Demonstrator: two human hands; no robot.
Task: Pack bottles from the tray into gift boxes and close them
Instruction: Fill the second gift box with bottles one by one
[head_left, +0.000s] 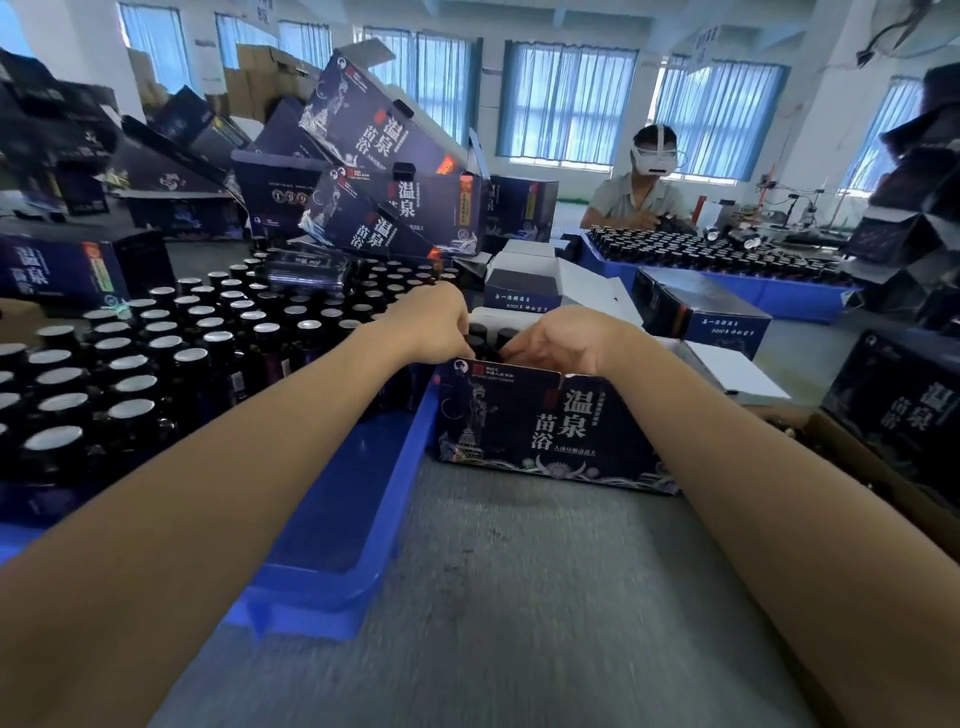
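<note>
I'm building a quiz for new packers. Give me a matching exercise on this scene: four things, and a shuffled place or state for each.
Things: 1 blue plastic tray; 2 open navy printed gift box; 3 dark silver-capped bottles; 4 person in white headset.
Places: A far right background; B standing in rows; C left, carrying bottles; D centre, bottles inside.
Pairs: 1-C; 2-D; 3-B; 4-A.
</note>
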